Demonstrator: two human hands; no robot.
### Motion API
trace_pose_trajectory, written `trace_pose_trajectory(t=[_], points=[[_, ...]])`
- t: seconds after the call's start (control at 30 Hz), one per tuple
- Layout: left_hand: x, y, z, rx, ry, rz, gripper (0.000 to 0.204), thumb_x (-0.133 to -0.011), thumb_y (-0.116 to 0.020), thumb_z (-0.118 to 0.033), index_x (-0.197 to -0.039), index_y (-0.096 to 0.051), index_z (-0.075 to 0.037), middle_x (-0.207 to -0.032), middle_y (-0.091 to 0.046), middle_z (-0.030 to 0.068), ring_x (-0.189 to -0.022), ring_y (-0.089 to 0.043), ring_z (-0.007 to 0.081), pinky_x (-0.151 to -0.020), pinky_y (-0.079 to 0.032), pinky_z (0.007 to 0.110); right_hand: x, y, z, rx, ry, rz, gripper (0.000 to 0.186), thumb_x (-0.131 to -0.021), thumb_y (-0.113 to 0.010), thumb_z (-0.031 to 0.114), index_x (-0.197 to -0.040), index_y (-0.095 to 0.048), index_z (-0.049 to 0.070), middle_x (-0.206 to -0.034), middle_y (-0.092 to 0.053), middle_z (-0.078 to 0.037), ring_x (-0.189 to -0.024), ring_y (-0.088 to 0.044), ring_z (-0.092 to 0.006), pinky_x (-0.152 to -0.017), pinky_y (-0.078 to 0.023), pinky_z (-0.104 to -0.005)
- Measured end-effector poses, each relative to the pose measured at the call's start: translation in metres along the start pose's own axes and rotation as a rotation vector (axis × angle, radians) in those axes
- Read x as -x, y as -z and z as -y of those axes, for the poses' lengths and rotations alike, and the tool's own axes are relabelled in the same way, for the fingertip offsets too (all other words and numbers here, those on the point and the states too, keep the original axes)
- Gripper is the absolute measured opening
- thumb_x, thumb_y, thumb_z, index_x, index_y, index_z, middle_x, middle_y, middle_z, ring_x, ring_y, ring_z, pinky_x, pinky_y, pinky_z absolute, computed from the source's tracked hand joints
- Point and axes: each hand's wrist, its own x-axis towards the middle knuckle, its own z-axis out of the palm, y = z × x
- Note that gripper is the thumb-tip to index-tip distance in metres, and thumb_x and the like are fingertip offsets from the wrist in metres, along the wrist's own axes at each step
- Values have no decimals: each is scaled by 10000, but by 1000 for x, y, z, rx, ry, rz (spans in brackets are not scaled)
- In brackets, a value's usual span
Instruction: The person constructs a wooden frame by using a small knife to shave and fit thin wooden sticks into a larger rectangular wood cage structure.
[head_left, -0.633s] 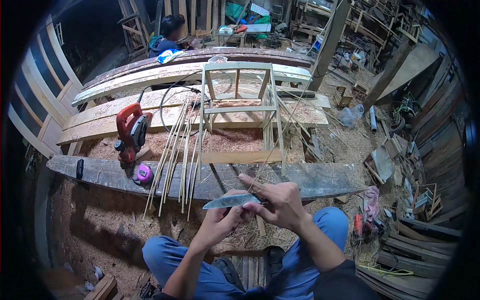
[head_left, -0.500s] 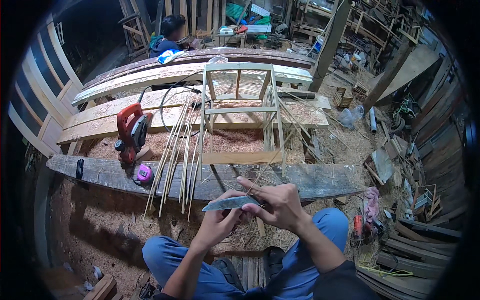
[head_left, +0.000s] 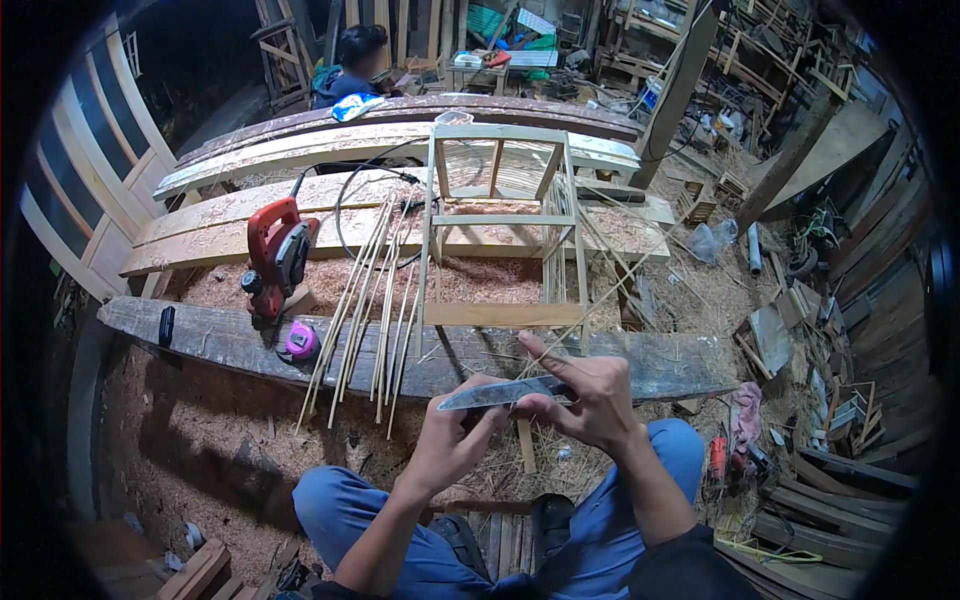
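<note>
My right hand (head_left: 600, 405), index finger raised, grips a knife whose grey blade (head_left: 485, 393) points left. My left hand (head_left: 455, 440) is curled just under the blade; what it holds is hidden. A thin pale strip (head_left: 620, 282) slants down toward my right fingers. Beyond my hands, several slender sticks (head_left: 375, 290) lean over a weathered plank (head_left: 660, 362). A small wooden frame (head_left: 500, 312) stands on that plank among shavings. To the left are a red power planer (head_left: 275, 255) and a pink tape measure (head_left: 302, 340).
Behind are long shaving-covered boards (head_left: 210, 200) and a seated person (head_left: 355, 75). A panelled wooden frame (head_left: 95, 170) stands at left. Wooden posts (head_left: 770, 170), scrap timber (head_left: 830, 480), a red tool (head_left: 717, 455) and a pink cloth (head_left: 746, 415) occupy the right.
The whole view has shifted slightly rightward. My hands sit a little farther right, and the blade is more tilted, its handle end higher.
</note>
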Motion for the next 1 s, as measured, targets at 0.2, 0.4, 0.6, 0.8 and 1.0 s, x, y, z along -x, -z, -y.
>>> trace_pose_trajectory(t=[0.2, 0.4, 0.6, 0.8, 1.0], points=[[3, 1, -6, -36, -3, -25, 148, -1044, -616, -54, -1171, -670, 2, -795, -607, -33, -699, -502, 16, -609, -420, 216, 2, 0, -6, 77, -47, -48, 751, -906, -734, 573, -1528, -572, 185, -608, -606, -30, -489, -572, -198, -508, -458, -365], [6, 2, -8, 36, 43, -31, 164, -1060, -599, -59, -1188, -668, 18, -848, -642, -5, -781, -573, 47, -686, -475, 221, 0, 5, -16, 12, -132, -220, 509, -924, -748, 525, -1186, -786, 90, -833, -776, -136, -671, -753, -247, -596, -560, -368], [4, -3, -9, 5, -53, -91, 161, -1054, -601, -42, -1184, -664, 31, -875, -658, 12, -806, -615, 63, -726, -529, 243, -1, -13, 3, -65, 13, -39, 423, -896, -778, 499, -1066, -807, 112, -929, -801, -120, -696, -765, -239, -592, -569, -339], [6, 2, -3, -13, 28, -77, 149, -1046, -600, -12, -1168, -670, 38, -881, -678, 26, -812, -629, 56, -724, -540, 244, 3, -11, 0, -66, -44, -88, 431, -893, -785, 504, -1025, -796, 93, -886, -786, -121, -697, -758, -257, -597, -568, -336], [3, -9, -5, 106, -25, -146, 143, -1011, -649, 1, -1141, -690, 42, -851, -691, 23, -788, -649, 47, -712, -534, 225, 1, -8, -14, -99, -62, -176, 439, -903, -778, 501, -1007, -793, 75, -850, -780, -122, -697, -764, -266, -572, -567, -349]])
